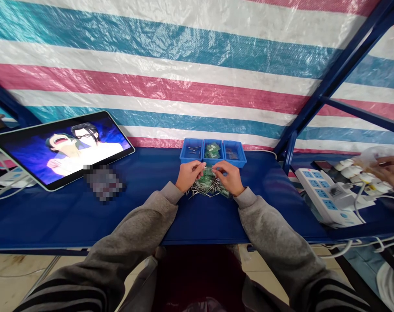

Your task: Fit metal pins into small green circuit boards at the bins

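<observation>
My left hand (188,175) and my right hand (230,177) face each other over a loose pile of thin silvery metal pins (206,189), mixed with small green pieces. Each hand is closed in a pinch of thumb and fingers. What sits between the fingertips is too small to make out. Just behind the hands stand three blue bins side by side. A few thin metal pieces lie in the left bin (187,157), small green pieces fill part of the middle bin (213,151), and the right bin (241,164) holds small dark flat pieces.
A tablet (86,145) playing a cartoon leans at the left, with a blurred-out object (105,184) beside it on the blue tabletop (145,173). At the right are a white power strip (327,197) with plugs and cables, a blue frame post (289,151) and another person's hand (393,171).
</observation>
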A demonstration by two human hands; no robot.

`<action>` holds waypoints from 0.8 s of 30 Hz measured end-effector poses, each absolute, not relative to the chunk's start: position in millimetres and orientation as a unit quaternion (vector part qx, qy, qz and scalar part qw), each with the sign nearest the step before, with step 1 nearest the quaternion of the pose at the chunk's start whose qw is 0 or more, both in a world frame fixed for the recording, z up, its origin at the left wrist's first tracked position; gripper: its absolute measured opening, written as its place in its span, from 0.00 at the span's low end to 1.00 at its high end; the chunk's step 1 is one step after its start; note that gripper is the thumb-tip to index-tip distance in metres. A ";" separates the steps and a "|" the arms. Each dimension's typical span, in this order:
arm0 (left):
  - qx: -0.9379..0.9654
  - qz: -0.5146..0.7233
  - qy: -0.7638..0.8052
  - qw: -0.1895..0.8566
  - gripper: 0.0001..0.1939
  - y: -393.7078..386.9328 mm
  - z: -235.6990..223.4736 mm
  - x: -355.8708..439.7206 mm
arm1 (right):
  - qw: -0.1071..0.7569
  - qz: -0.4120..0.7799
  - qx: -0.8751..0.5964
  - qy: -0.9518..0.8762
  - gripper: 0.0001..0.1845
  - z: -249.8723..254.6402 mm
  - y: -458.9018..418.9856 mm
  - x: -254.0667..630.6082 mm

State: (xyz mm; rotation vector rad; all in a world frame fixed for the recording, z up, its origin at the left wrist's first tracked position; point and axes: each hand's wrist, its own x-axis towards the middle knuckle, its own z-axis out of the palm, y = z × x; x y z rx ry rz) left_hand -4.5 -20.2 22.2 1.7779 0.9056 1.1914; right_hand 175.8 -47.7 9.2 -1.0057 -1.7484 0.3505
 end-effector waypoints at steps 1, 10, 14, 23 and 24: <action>0.702 0.470 0.354 0.402 0.21 -20.3 22.2 -4.3 | 0.520 0.148 -0.424 -0.727 0.11 9.0 -47.5 176.0; 0.729 0.464 0.320 0.389 0.17 -17.9 18.1 -5.4 | 0.524 0.130 -0.455 -0.708 0.17 13.7 -47.3 176.3; 0.737 0.473 0.310 0.370 0.17 -14.4 13.3 -5.7 | 0.522 0.116 -0.466 -0.705 0.21 13.9 -47.4 176.4; 0.709 0.491 0.313 0.398 0.16 -12.4 14.4 -5.4 | 0.525 0.146 -0.450 -0.708 0.18 14.1 -50.2 175.3; 0.707 0.492 0.319 0.396 0.16 -13.1 15.5 -5.2 | 0.526 0.146 -0.447 -0.709 0.17 14.0 -50.2 175.5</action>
